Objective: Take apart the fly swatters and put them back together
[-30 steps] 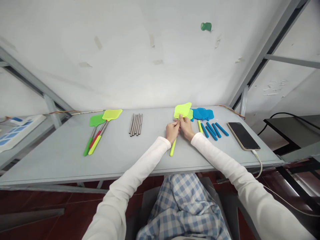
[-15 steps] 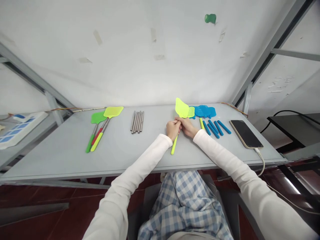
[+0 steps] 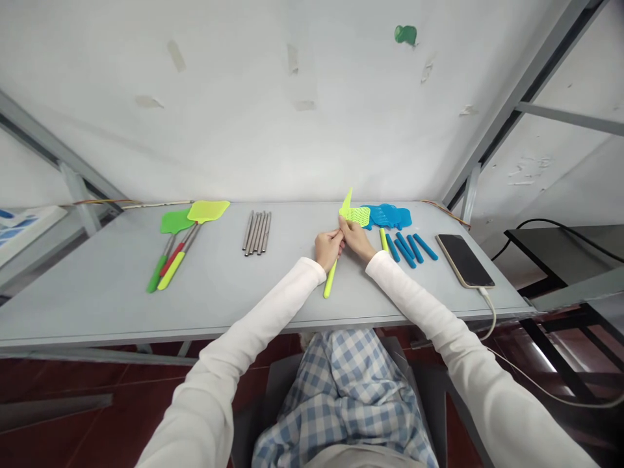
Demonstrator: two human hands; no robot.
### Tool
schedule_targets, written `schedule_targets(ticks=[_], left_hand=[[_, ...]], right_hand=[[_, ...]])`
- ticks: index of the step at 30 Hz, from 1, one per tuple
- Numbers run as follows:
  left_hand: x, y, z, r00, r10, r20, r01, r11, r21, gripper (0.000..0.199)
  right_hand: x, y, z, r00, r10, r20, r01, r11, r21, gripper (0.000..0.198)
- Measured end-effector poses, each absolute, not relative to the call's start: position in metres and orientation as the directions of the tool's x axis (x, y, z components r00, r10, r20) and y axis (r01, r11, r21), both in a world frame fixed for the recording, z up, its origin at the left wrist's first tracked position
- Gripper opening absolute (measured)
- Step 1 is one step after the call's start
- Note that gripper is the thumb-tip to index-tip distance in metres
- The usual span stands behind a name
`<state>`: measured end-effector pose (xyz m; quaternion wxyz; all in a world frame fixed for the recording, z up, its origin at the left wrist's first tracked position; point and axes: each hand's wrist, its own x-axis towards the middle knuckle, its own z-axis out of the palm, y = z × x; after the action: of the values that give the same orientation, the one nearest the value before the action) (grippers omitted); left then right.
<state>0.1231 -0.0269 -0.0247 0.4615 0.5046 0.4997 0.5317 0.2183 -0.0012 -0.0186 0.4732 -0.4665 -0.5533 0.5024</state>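
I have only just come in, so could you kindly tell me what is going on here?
A person's left hand and right hand together grip a yellow-green swatter, its handle slanting toward the near edge of the table and its head turned nearly edge-on. Metal rods and a few swatters lie to the left; blue swatter heads, blue handles and a phone lie to the right.

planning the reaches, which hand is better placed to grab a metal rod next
Probably the left hand: it is nearer the metal rods, while the right hand is farther across. Both grip a yellow swatter, so the left would need freeing first.
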Motion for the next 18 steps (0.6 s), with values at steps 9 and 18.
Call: schedule_targets(ticks=[9,18], left_hand=[[0.126,-0.027,-0.023,-0.036,0.995,0.092,-0.099,-0.095,0.991,0.036],[0.126,-0.028,-0.025,-0.116,0.986,0.120,0.032,-0.117,0.993,0.038]], right_hand=[[0.216,0.001,-0.007,-0.355,0.916,-0.187,-0.391,-0.327,-0.860,0.036],[0.209,-0.008,-0.014,-0.069,0.989,-0.129,-0.143,-0.137,-0.980,0.051]])
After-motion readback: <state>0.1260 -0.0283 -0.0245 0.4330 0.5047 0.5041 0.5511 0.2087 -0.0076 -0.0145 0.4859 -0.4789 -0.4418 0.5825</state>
